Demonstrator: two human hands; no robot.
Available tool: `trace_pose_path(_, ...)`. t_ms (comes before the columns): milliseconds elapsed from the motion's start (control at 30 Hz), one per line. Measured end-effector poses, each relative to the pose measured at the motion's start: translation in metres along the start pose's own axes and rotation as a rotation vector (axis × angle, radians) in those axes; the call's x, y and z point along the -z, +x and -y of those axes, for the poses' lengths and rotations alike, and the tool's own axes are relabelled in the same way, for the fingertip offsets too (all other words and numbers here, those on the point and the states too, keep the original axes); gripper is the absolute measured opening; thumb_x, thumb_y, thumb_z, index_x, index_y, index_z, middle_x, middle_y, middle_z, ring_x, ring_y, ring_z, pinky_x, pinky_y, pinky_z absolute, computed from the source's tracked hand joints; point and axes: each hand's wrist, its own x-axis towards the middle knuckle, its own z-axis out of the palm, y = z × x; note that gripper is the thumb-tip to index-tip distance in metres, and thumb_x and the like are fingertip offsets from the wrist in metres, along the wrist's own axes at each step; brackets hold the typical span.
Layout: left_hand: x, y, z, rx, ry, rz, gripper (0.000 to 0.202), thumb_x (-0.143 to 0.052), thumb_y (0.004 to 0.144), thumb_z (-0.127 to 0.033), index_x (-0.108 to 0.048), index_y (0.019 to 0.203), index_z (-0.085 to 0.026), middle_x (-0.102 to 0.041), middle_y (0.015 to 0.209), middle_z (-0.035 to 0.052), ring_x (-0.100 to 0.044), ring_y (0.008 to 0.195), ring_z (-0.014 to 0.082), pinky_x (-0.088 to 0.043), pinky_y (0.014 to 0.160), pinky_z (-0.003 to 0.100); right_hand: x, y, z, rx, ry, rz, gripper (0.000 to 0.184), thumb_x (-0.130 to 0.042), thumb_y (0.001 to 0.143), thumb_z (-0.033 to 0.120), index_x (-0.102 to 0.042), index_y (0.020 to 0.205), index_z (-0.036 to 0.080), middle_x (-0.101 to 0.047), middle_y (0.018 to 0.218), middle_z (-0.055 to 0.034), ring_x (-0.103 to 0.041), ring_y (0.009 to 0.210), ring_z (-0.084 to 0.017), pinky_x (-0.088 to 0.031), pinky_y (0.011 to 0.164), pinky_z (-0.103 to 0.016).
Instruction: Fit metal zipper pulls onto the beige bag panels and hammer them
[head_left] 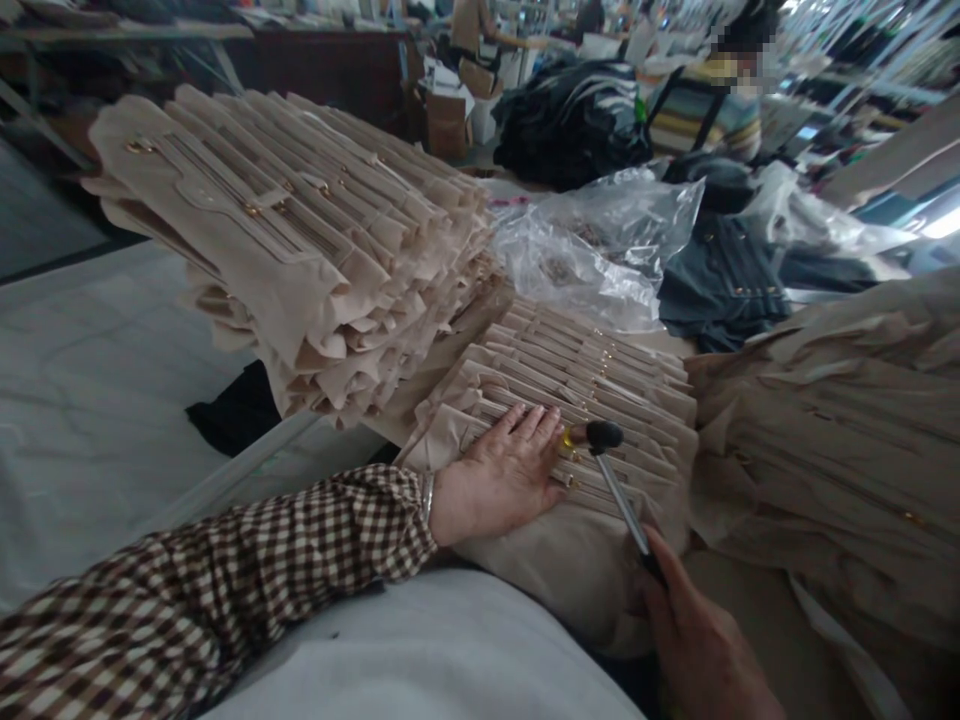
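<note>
My left hand [504, 470] lies flat, fingers stretched out, on the top beige garment piece [570, 560] of a fanned row in front of me. My right hand [697, 640] grips the thin metal handle of a small hammer [611, 470]. The hammer's dark head with a yellow tip rests right beside my left fingertips, on the piece's metal fittings. My left sleeve is brown-and-white checked.
A tall leaning stack of beige pieces [300, 240] stands to the left. More beige fabric [840, 440] piles up on the right. Clear plastic bags [600, 240] and dark garments [720, 280] lie behind. A person in a striped top [712, 100] sits far back.
</note>
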Motion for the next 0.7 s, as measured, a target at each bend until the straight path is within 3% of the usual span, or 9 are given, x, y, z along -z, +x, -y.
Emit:
trace_pose_path(100, -0.001, 0.001, 0.0, 0.021, -0.018, 0.013, 0.069, -0.041, 0.098, -0.053, -0.044, 0.145, -0.004, -0.041, 0.154, 0.0198, -0.038, 0.143, 0.0321, -0.026, 0.12, 0.047, 0.008, -0.006, 0.0, -0.035, 0.004, -0.016, 0.047, -0.039, 0.099, 0.042, -0.056, 0.134, 0.016, -0.078, 0.093, -0.0127, -0.076, 0.076, -0.024, -0.058, 0.057, -0.024)
trace_pose_path(233, -0.005, 0.0, -0.001, 0.035, -0.03, 0.008, 0.07, -0.038, 0.098, -0.055, -0.042, 0.147, -0.005, -0.038, 0.156, 0.0193, -0.036, 0.145, 0.0325, -0.023, 0.121, 0.048, 0.015, -0.024, -0.002, -0.041, -0.04, -0.07, 0.047, -0.043, 0.098, 0.036, -0.049, 0.14, 0.015, -0.073, 0.116, -0.0167, -0.074, 0.095, -0.026, -0.06, 0.071, -0.027)
trace_pose_path(400, -0.006, -0.002, -0.002, 0.039, -0.039, -0.007, 0.066, -0.033, 0.101, -0.051, -0.042, 0.147, -0.005, -0.039, 0.156, 0.0178, -0.036, 0.145, 0.0307, -0.023, 0.122, 0.047, 0.012, -0.029, -0.007, -0.021, -0.026, 0.04, 0.046, -0.038, 0.1, 0.039, -0.053, 0.138, 0.017, -0.078, 0.097, -0.0124, -0.076, 0.08, -0.024, -0.059, 0.061, -0.023)
trace_pose_path(500, -0.005, -0.001, -0.002, 0.036, -0.032, 0.017, 0.069, -0.038, 0.099, -0.053, -0.042, 0.147, -0.004, -0.039, 0.156, 0.0191, -0.037, 0.145, 0.0321, -0.024, 0.122, 0.048, 0.016, -0.038, -0.008, 0.027, -0.046, -0.025, 0.045, -0.042, 0.099, 0.04, -0.052, 0.138, 0.02, -0.075, 0.111, -0.0125, -0.075, 0.091, -0.024, -0.06, 0.072, -0.024)
trace_pose_path(600, -0.006, 0.0, -0.002, 0.03, -0.013, 0.027, 0.069, -0.038, 0.099, -0.052, -0.042, 0.147, -0.004, -0.037, 0.156, 0.0196, -0.036, 0.145, 0.0326, -0.024, 0.121, 0.049, 0.01, -0.054, -0.005, 0.031, -0.065, -0.121, 0.044, -0.039, 0.099, 0.037, -0.051, 0.138, 0.02, -0.069, 0.125, -0.0146, -0.073, 0.101, -0.025, -0.06, 0.082, -0.028)
trace_pose_path(700, -0.01, 0.0, -0.002, 0.018, -0.001, 0.011, 0.067, -0.036, 0.1, -0.05, -0.041, 0.148, -0.004, -0.036, 0.157, 0.0197, -0.034, 0.146, 0.0325, -0.024, 0.122, 0.049, -0.001, -0.062, -0.007, -0.005, -0.089, -0.06, 0.045, -0.035, 0.101, 0.037, -0.049, 0.139, 0.016, -0.072, 0.119, -0.0159, -0.074, 0.096, -0.024, -0.061, 0.073, -0.028)
